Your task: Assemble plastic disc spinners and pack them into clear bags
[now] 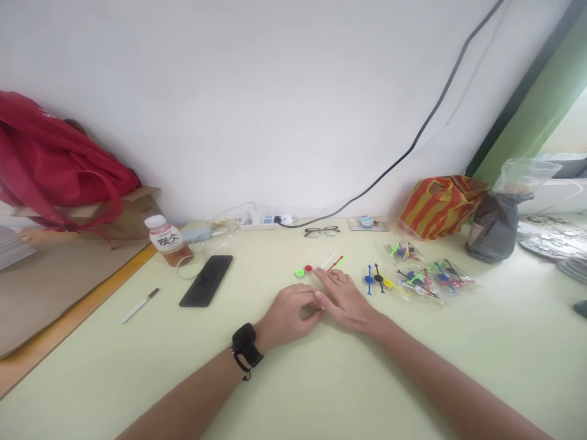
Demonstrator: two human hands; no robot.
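Observation:
My left hand (pixel 291 315), with a ring and a black watch on the wrist, is curled at the middle of the table. Its thumb and fingers come together; anything held between them is hidden. My right hand (pixel 346 299) lies beside it, touching it at the thumb, fingers mostly stretched forward. Just beyond the fingertips sit a small red disc (pixel 308 269) and a green disc (pixel 299 274). A red arrow (pixel 335 263) and a white arrow (pixel 328 261) lie behind my right hand. To its right are a blue arrow spinner (pixel 369 280), a black one (pixel 378 278) and a yellow one (pixel 389 283).
Several clear bags of spinner parts (pixel 431 281) lie right. A phone (pixel 206 281), pen (pixel 140 305) and drink bottle (pixel 169 240) are left. Glasses (pixel 322 231) and a power strip (pixel 266 221) lie by the wall, a striped bag (pixel 440 205) and grey bag (pixel 494 226) back right.

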